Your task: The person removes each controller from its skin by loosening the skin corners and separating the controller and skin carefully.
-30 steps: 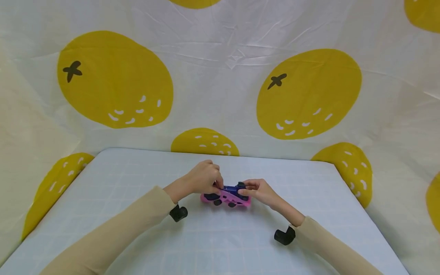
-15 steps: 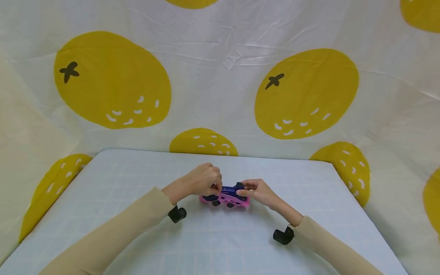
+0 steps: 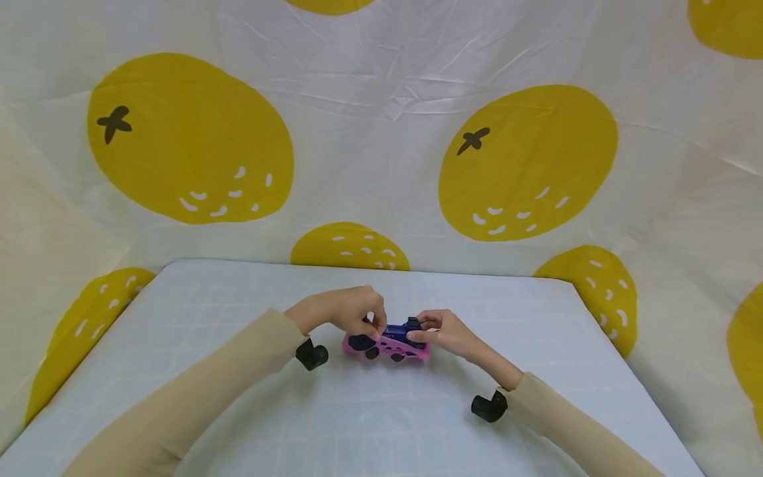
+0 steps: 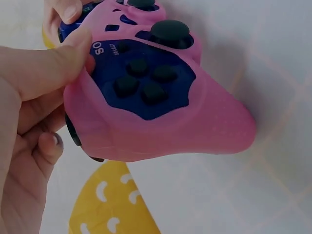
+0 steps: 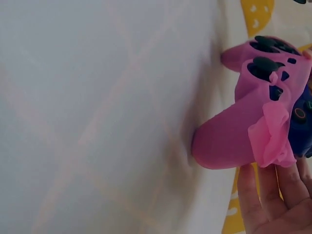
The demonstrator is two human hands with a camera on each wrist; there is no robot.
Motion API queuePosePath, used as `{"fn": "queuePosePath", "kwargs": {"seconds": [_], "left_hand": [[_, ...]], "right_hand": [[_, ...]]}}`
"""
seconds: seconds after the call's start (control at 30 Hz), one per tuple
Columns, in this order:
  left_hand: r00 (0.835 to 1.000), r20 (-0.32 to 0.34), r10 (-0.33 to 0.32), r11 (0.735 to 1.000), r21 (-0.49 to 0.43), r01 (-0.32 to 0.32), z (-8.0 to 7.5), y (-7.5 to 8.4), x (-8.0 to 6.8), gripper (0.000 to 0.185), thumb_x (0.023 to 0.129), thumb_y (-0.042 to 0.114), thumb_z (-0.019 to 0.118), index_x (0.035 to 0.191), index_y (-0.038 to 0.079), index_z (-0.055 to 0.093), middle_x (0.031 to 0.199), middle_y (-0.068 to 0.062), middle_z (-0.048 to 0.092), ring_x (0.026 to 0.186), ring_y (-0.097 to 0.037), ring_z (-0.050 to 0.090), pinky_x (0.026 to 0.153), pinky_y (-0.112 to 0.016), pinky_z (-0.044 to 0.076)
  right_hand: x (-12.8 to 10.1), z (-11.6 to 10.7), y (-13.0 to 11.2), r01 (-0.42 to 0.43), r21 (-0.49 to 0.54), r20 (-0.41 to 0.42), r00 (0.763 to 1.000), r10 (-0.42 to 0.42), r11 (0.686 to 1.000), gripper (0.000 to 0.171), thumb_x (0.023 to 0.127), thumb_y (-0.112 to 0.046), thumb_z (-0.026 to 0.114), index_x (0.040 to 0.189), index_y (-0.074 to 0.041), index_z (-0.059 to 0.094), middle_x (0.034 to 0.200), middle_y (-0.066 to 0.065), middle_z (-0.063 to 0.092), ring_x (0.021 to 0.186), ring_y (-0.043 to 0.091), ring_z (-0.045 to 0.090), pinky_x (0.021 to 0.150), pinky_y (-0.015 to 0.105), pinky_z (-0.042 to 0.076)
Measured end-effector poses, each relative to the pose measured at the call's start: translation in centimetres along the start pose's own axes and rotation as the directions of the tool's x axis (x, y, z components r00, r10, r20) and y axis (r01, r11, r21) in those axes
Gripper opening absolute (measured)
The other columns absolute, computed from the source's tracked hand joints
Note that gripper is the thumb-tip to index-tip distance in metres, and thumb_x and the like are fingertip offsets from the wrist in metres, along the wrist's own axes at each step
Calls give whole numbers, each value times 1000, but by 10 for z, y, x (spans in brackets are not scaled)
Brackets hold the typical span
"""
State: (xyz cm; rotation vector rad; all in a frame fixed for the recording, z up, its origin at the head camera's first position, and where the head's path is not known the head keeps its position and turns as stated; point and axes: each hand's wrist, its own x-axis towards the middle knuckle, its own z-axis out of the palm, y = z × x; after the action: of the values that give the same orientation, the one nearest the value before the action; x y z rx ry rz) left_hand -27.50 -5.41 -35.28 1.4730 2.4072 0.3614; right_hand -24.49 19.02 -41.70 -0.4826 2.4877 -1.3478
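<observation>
A dark blue game controller (image 3: 398, 331) in a pink silicone cover (image 3: 381, 346) rests on the pale gridded table (image 3: 238, 371), held between both hands. My left hand (image 3: 352, 311) pinches the cover's top edge at the controller's left side; thumb and fingers (image 4: 58, 63) curl round it. My right hand (image 3: 444, 331) grips the right end, where the pink cover (image 5: 273, 131) is peeled back and folded off the blue body (image 5: 302, 117). The left grip with its four buttons (image 4: 146, 83) and a thumbstick (image 4: 169, 30) is still inside the cover.
A white cloth with large yellow citrus prints (image 3: 524, 159) hangs behind and round the table. Black wrist camera mounts (image 3: 311, 354) (image 3: 487, 407) sit under both sleeves.
The left hand has shifted slightly back and its wrist has turned, uncovering more of the controller's left grip. The right hand has hardly moved.
</observation>
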Motion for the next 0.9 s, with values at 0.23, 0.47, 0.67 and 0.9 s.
{"fn": "queuePosePath", "kwargs": {"seconds": [0.23,0.47,0.67,0.9], "left_hand": [[999,41,20,995,-99,-16,-1,-7,5,7,86,17,72,79,17,71,74,9,64,71,-3,52,72,-16,50],[997,12,75,991,-115,-73,2,-12,6,10,86,15,72,76,15,72,74,7,62,71,-3,51,72,-16,50],[993,-23,116,980,-160,-118,-1,-13,6,8,85,13,72,77,12,72,75,4,65,71,-2,52,69,-17,51],[991,-2,134,955,-266,-129,0,-17,8,7,85,11,72,78,9,72,74,4,65,70,-1,52,65,-17,49]], "right_hand": [[1,0,-1,-37,0,23,999,37,999,44,86,-29,69,117,1,63,106,11,70,104,20,62,88,36,51],[3,5,-3,-50,74,52,998,46,996,48,88,-29,68,123,3,61,108,14,71,94,13,66,86,31,53],[2,6,-9,-72,78,35,997,69,994,44,89,-29,66,120,2,63,102,11,73,85,6,65,84,26,50],[-2,7,-10,-74,50,27,997,73,996,47,88,-30,68,122,2,62,103,13,73,86,9,65,84,29,52]]}}
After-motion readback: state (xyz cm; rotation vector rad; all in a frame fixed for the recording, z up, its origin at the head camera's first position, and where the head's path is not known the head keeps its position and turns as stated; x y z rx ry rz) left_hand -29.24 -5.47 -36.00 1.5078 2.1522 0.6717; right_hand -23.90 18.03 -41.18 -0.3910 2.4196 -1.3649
